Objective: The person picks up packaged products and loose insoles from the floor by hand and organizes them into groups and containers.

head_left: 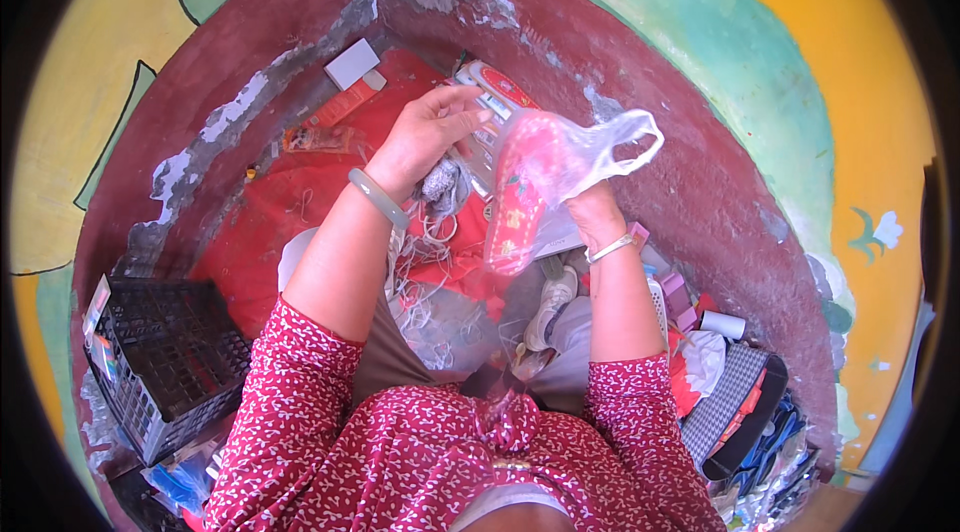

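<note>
A clear plastic bag (590,147) with white handle loops hangs in the air before my chest. Inside it shows a pink-red, flat, insole-shaped piece (520,197) with stitched edges and a flower pattern. My right hand (597,207) is behind the bag and holds it up; its fingers are mostly hidden by the plastic. My left hand (432,127), with a pale bangle at the wrist, is raised to the left of the bag. Its thumb and fingers are apart, and I see nothing in them. Below it lies a grey bundle (443,184) among loose white strings (425,252).
A black plastic crate (175,362) stands at left. Red cloth (265,227) covers the floor ahead, with a white box (352,64) in the corner. At right are a checked bag (728,402) and a white roll (722,325). Maroon walls (680,162) close around.
</note>
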The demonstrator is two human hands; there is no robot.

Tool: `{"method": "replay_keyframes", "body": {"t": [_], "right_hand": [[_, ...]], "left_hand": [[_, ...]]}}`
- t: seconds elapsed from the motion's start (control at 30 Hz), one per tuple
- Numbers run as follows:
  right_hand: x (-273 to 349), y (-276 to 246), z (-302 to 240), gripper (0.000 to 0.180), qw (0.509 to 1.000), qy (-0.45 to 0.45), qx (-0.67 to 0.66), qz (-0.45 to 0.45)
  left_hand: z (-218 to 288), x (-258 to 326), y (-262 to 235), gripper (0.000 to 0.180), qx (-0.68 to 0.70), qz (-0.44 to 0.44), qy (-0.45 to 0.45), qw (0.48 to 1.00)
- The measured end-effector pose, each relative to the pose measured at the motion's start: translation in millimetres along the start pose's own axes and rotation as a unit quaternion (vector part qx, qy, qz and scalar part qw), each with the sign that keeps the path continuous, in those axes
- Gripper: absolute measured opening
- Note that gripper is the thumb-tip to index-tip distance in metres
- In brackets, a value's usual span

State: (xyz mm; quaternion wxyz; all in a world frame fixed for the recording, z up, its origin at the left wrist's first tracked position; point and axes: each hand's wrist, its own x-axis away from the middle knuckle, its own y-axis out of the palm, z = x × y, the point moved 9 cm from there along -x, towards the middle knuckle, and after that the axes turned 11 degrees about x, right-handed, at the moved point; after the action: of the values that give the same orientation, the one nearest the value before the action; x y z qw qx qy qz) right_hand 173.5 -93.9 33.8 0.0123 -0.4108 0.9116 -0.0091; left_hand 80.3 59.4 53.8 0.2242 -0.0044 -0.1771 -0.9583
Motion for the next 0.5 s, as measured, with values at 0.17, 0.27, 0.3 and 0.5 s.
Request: {"method": "replay_keyframes", "body": {"t": [0.17,0.27,0.3,0.5], "right_hand": [[15,1,17,0.047,0.988,0.069,-0.139,0.0],[21,-4,18,0.049,0.993,0.051,-0.107,0.01],[22,-6,17,0.047,0.993,0.046,-0.107,0.014],[30,-42,19,0.024,0.98,0.124,-0.143,0.063]], "left_hand": [[-37,-2,25,0.023,-0.037,-0.094,-0.042,0.994],[-41,1,36,0.02,-0.016,-0.09,-0.04,0.995],[-42,-1,32,0.019,-0.02,-0.075,-0.027,0.997],[-33,-10,-31,0.02,0.012,0.163,-0.007,0.987]]}}
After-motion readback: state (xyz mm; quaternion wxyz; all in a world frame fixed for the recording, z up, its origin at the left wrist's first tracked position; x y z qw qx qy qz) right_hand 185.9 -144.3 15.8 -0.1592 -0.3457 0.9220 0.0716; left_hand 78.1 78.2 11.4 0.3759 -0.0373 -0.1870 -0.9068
